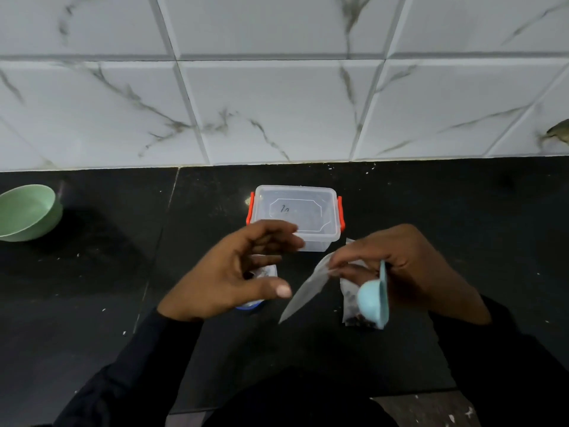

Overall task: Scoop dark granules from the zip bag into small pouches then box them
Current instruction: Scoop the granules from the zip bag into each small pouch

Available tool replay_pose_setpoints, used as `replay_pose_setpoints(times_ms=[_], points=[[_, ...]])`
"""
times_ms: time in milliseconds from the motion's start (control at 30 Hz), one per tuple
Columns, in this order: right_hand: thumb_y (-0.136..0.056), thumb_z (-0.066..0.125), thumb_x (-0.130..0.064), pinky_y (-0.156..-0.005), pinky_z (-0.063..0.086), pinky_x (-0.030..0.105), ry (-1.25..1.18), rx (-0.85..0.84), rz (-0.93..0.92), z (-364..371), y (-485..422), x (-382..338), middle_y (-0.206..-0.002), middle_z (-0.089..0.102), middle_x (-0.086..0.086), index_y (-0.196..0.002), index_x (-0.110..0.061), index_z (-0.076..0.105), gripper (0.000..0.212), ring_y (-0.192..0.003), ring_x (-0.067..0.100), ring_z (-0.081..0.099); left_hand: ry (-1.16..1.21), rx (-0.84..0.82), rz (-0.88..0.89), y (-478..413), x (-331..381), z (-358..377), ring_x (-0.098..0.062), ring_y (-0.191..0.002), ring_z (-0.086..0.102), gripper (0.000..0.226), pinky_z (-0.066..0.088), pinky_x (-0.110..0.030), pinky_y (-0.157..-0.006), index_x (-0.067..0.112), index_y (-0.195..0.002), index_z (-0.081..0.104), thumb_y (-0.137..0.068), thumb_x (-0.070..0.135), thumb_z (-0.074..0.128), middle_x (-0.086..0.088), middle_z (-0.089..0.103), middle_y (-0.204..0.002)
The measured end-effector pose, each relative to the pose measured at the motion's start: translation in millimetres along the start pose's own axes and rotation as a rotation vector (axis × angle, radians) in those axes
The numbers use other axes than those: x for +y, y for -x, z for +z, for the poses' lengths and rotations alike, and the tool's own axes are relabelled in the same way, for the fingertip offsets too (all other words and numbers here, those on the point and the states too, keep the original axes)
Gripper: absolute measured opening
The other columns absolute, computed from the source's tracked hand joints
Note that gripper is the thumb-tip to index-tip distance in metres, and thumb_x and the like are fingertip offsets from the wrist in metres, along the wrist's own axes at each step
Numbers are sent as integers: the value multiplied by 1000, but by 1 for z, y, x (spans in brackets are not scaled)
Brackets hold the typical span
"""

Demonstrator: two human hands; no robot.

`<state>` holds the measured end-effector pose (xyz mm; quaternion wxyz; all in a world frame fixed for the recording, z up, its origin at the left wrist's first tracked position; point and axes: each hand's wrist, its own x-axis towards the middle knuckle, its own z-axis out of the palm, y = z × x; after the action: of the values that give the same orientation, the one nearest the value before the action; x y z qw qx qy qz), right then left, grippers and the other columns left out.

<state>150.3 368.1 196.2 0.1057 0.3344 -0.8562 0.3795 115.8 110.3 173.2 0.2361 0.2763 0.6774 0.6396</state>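
One clear box (297, 217) with two orange latches (251, 208), one green bowl (27, 214), one pale blue scoop (371, 295). Three clear plastic bags: one flat empty pouch (303, 291), one pouch with dark granules (351, 306), one zip bag (261, 271) partly hidden. Two hands: left hand (234, 272), right hand (409, 266)

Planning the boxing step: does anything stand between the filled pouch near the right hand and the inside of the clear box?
Yes. The box's lid appears to be on, orange clips at both ends, so the filled pouch cannot go in yet. The left hand hovers before the box.
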Motion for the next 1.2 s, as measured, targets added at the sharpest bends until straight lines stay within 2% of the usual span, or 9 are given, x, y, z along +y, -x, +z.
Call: replay_pose_setpoints(times_ms=[200, 333, 433, 533, 633, 733, 867, 1033, 1200], points=[[-88, 66, -34, -71, 55, 21, 33, 76, -66, 27, -7, -14, -88, 76, -2, -110, -28, 62, 23, -75, 4, 69, 206, -165, -123, -8, 6, 21, -37, -118, 56, 90, 42, -47, -102, -7, -132, 47, -68, 43, 84, -31, 55, -128], [-93, 51, -51, -70, 55, 19, 108, 79, -19, 24, -3, -20, -83, 76, 0, -106, -22, 70, 37, -69, 7, 70, 182, -111, -129, -2, 3, 26, -38, -117, 59, 76, 45, -48, -101, 3, -130, 56, -70, 39, 84, -22, 62, -125], [-78, 72, -43, -64, 58, 28, 287, -25, -22, 23, 0, -18, -73, 75, -1, -99, -15, 73, 35, -58, 11, 68, 56, -85, -158, 0, 3, 28, -31, -114, 62, 68, 47, -52, -101, 12, -131, 56, -70, 30, 82, -11, 66, -123], [-62, 87, -31, -62, 47, 17, 362, -151, -16, 23, -1, -17, -69, 73, -4, -94, -17, 74, 37, -56, 8, 66, -28, -54, -179, -1, 4, 33, -23, -113, 63, 66, 48, -53, -100, 19, -131, 56, -70, 34, 79, -3, 67, -121], [-70, 77, -34, -58, 42, 10, 246, -195, 22, 21, -4, -20, -67, 71, -7, -88, -22, 74, 22, -57, 4, 64, 1, -13, -196, 0, 3, 34, -22, -114, 63, 65, 46, -53, -101, 18, -130, 56, -71, 35, 77, -4, 66, -122], [-86, 62, -35, -59, 51, 20, 124, -219, 12, 18, -6, -22, -72, 71, -7, -90, -23, 73, 17, -63, 3, 64, 66, -28, -180, 2, 0, 33, -26, -117, 61, 62, 45, -50, -104, 12, -128, 57, -72, 28, 76, -9, 66, -124], [-94, 53, -29, -63, 42, 15, 168, -335, -63, 20, -6, -24, -90, 63, -5, -106, -19, 68, 22, -76, -4, 50, 209, -64, -142, 3, 3, 34, -23, -112, 63, 59, 48, -32, -95, 14, -120, 64, -68, 34, 83, -4, 69, -116], [-98, 47, -31, -86, 49, 25, 242, -328, -95, 21, -3, -26, -127, 49, 0, -129, -21, 53, 33, -111, 10, 49, 280, -25, -94, 4, -3, 30, -27, -108, 63, 65, 47, -36, -94, 3, -121, 62, -72, 40, 82, -13, 68, -114], [-97, 40, -34, -97, 40, 18, 124, -457, -29, 16, -1, -30, -142, 40, -6, -138, -18, 48, 44, -122, 8, 46, 291, -34, -83, 2, -6, 31, -28, -107, 63, 72, 48, -35, -91, -1, -124, 58, -69, 37, 85, -19, 66, -115]])
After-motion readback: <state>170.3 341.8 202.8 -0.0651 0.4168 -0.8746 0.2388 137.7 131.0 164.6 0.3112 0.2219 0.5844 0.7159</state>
